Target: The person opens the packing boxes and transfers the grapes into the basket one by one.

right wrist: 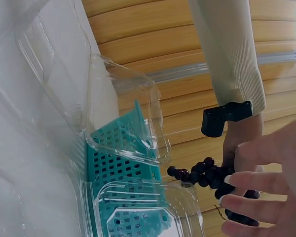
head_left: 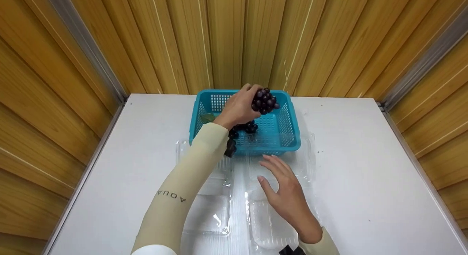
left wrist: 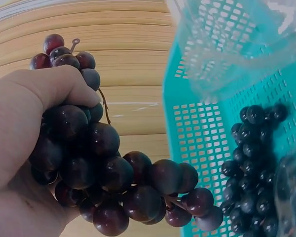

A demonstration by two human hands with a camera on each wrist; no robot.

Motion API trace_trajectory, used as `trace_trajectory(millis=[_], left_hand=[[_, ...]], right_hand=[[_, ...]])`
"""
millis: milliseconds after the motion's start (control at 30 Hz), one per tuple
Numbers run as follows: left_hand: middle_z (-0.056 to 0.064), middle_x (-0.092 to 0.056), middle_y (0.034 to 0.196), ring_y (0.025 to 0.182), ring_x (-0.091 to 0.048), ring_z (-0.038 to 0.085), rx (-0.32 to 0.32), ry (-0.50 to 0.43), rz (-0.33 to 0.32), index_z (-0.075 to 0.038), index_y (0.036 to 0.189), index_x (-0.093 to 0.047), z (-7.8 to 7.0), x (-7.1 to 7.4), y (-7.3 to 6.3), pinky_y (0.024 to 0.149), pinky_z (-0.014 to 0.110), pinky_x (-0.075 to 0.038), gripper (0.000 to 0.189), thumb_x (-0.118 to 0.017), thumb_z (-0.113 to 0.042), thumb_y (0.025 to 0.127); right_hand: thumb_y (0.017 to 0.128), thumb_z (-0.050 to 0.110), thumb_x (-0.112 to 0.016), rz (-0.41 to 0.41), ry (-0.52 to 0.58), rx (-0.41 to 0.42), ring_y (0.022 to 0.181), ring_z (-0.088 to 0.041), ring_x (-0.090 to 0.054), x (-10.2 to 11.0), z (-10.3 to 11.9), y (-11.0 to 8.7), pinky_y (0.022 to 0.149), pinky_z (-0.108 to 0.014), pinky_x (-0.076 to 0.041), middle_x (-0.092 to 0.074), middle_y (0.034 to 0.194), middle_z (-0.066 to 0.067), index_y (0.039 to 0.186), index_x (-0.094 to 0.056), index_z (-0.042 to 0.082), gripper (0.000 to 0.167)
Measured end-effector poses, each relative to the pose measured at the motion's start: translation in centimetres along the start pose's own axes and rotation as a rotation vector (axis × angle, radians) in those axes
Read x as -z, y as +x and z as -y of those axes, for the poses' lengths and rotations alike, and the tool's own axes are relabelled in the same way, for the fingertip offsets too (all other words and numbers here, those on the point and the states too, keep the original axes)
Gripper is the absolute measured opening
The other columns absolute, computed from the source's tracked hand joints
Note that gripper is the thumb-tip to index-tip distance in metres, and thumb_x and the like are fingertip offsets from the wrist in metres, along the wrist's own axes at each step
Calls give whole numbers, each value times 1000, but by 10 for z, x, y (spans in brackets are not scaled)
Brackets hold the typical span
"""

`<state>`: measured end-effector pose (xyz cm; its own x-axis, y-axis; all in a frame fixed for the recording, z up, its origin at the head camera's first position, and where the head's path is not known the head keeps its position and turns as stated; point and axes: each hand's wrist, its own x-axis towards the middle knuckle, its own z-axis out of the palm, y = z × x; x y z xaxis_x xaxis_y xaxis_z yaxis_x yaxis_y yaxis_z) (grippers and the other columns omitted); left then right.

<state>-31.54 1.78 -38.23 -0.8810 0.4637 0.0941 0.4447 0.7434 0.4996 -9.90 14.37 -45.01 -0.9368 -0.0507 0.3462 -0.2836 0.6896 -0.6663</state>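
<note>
My left hand point(head_left: 239, 105) grips a bunch of dark purple grapes point(head_left: 265, 101) above the blue plastic basket point(head_left: 289, 114). In the left wrist view the thumb crosses the bunch point(left wrist: 106, 168), and its lower grapes hang past the palm. More dark grapes point(left wrist: 251, 173) lie inside the basket, partly hidden by my forearm in the head view. My right hand point(head_left: 287, 192) hovers with fingers spread and nothing in them, just in front of the basket, over clear plastic containers point(head_left: 270, 225). From the right wrist, its fingers point(right wrist: 256, 202) overlap the held grapes.
Hinged clear containers stand in two columns on the white table point(head_left: 351, 182), left point(head_left: 208, 214) and right. Their raised lids point(right wrist: 133, 89) overlap the basket's front. A green leaf point(head_left: 207, 117) shows in the basket. Wood-patterned walls point(head_left: 226, 39) enclose the back and sides.
</note>
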Motion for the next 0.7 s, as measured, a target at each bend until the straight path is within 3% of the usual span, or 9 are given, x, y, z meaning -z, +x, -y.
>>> trace_trajectory(millis=[133,367,700], left_hand=[[3,-47,138,121,-52,22,-10,10,17,-22,144,-39,1,-11,6,105,44,-46,69,-73,-28,85],[5,-47,142,125,-51,22,-20,36,52,-20,143,-43,6,-26,8,105,43,-45,57,-65,-23,90],[4,-55,136,121,-54,19,-28,85,95,-16,134,-54,0,-24,6,104,39,-47,41,-58,-27,95]], right_hand=[[89,14,-69,-41,37,-12,136,-27,-46,0,-2,-1,110,-50,-38,-59,137,-2,124,-65,11,35],[90,17,-68,4,36,-13,137,-23,-44,-4,-2,-3,111,-48,-37,-58,138,-2,125,-64,14,35],[90,16,-68,-8,40,-16,137,-26,-44,-1,-7,-1,111,-51,-37,-57,138,-3,124,-64,12,35]])
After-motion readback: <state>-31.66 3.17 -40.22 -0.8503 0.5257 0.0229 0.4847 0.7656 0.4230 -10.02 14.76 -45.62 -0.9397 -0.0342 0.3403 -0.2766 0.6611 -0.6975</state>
